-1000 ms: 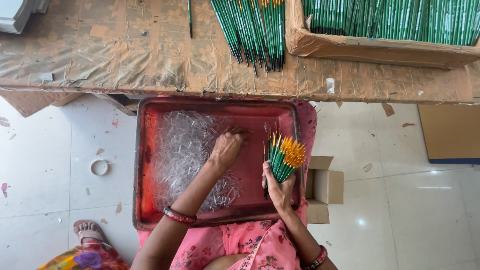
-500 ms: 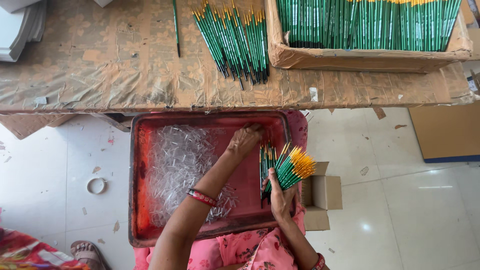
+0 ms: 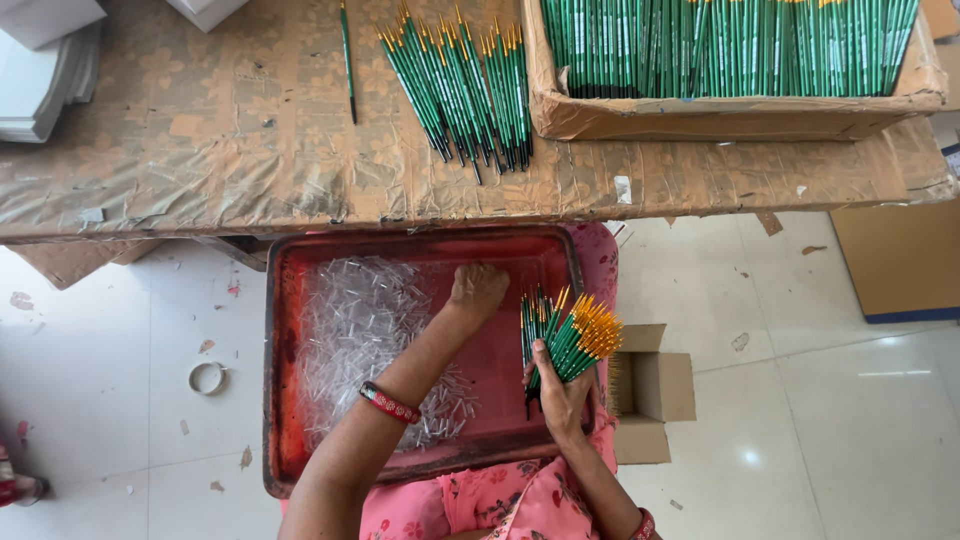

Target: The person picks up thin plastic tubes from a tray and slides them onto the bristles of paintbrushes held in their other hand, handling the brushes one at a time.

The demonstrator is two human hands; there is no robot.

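Note:
A red metal tray (image 3: 400, 250) rests on my lap and holds a heap of small clear plastic caps (image 3: 362, 330). My left hand (image 3: 476, 290) lies fingers-down in the tray near its far edge, to the right of the heap; whether it pinches a cap is hidden. My right hand (image 3: 560, 392) grips a fanned bundle of green brushes with yellow-orange tips (image 3: 572, 336) over the tray's right side.
A brown paper-covered table (image 3: 250, 150) stands ahead with a loose row of green brushes (image 3: 462, 85) and a cardboard box full of them (image 3: 730, 60). A small open carton (image 3: 652, 390) sits by my right hand. White boxes (image 3: 45, 60) lie far left. A tape ring (image 3: 207, 377) lies on the floor.
My left hand has moved from the heap of caps toward the tray's far right corner. The brush bundle in my right hand has stayed almost in place; the view shifted slightly.

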